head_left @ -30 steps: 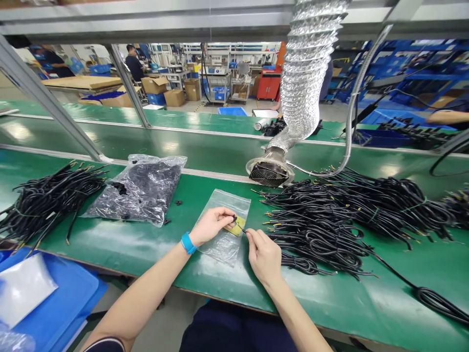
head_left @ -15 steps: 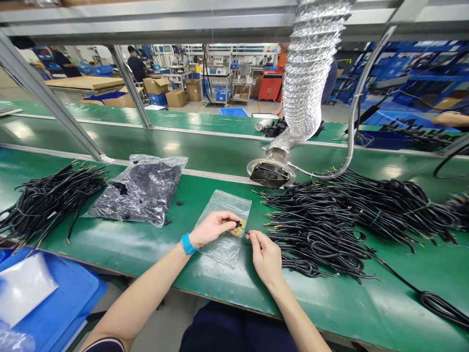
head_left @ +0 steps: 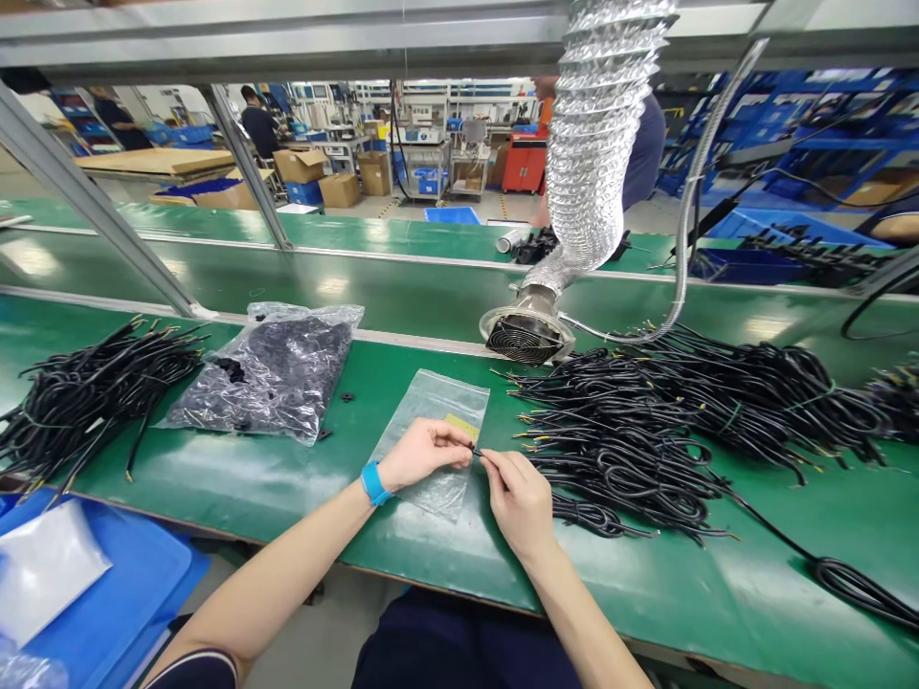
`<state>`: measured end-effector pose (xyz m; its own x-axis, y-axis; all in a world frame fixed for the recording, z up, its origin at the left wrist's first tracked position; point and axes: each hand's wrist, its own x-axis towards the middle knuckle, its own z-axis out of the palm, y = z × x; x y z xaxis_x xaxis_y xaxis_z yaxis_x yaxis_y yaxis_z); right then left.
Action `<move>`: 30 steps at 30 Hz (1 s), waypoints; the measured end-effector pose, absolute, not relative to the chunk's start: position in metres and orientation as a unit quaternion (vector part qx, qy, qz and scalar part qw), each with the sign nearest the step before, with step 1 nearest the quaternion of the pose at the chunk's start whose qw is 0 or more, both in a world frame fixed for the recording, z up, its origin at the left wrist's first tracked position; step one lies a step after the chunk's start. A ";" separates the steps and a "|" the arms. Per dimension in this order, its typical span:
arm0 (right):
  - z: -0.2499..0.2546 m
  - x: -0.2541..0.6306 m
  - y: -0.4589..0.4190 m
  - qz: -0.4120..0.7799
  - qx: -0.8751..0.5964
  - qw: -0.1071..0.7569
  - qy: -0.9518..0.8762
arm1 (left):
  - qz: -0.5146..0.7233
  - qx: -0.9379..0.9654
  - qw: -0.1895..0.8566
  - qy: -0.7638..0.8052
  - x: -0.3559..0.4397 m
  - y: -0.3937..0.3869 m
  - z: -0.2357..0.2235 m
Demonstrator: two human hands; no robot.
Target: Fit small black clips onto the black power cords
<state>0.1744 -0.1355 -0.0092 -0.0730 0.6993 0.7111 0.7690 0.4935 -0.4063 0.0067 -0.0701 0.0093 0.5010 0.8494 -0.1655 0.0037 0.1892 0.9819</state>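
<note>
My left hand [head_left: 423, 457], with a blue band at the wrist, is closed in a pinch on a small black part mostly hidden by the fingertips. My right hand [head_left: 520, 500] pinches a thin black cable [head_left: 479, 453] close to its end. That end meets the part at my left fingertips; whether it sits inside cannot be made out. Under my left hand lies a clear plastic bag [head_left: 437, 498] with a yellow label [head_left: 463, 427]. Right of my hands are bundles of black cables [head_left: 632, 469] with bare coloured wire ends.
A clear bag of small black parts [head_left: 277, 373] lies left, two loose black parts [head_left: 347, 396] beside it. Another cable bundle [head_left: 93, 383] is farther left. A fan on a silver duct [head_left: 527, 335] hangs over the green bench [head_left: 287, 488]. Blue bins [head_left: 129, 584] stand lower left.
My hands have drawn together, the cable end now up against my left fingertips. The small black part has become mostly covered by my fingers, while more of the yellow label shows.
</note>
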 end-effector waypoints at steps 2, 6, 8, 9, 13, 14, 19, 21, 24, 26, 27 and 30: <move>-0.010 0.176 -0.136 -0.070 -0.515 0.431 -0.737 | 0.335 0.581 0.630 0.391 0.010 -0.074 0.007; -0.011 0.177 -0.138 -0.007 -0.521 0.426 -0.740 | 0.376 0.680 0.511 0.367 0.013 -0.082 0.009; -0.012 0.177 -0.138 0.052 -0.517 0.429 -0.739 | 0.380 0.717 0.477 0.339 0.014 -0.084 0.011; -0.013 0.177 -0.139 0.076 -0.517 0.427 -0.738 | 0.379 0.729 0.468 0.327 0.015 -0.085 0.012; -0.016 0.177 -0.142 0.104 -0.538 0.427 -0.719 | 0.386 0.742 0.446 0.320 0.015 -0.083 0.011; -0.017 0.178 -0.143 0.092 -0.548 0.432 -0.710 | 0.388 0.739 0.443 0.328 0.015 -0.082 0.011; -0.021 0.180 -0.149 0.059 -0.559 0.447 -0.696 | 0.377 0.710 0.469 0.366 0.016 -0.082 0.008; -0.020 0.181 -0.150 0.063 -0.552 0.446 -0.702 | 0.371 0.711 0.478 0.358 0.016 -0.084 0.008; -0.018 0.181 -0.151 0.078 -0.544 0.442 -0.709 | 0.364 0.733 0.471 0.329 0.016 -0.086 0.008; -0.017 0.182 -0.152 0.091 -0.539 0.435 -0.716 | 0.358 0.751 0.459 0.311 0.016 -0.086 0.008; -0.017 0.182 -0.152 0.096 -0.538 0.431 -0.718 | 0.356 0.758 0.454 0.304 0.015 -0.086 0.009; -0.016 0.183 -0.153 0.115 -0.536 0.427 -0.719 | 0.360 0.765 0.451 0.285 0.015 -0.086 0.009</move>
<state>0.1832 -0.1526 -0.0158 -0.0603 0.8695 0.4903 0.6723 0.3984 -0.6240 0.0150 -0.0861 0.0088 0.5778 0.7614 0.2940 0.1106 -0.4300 0.8960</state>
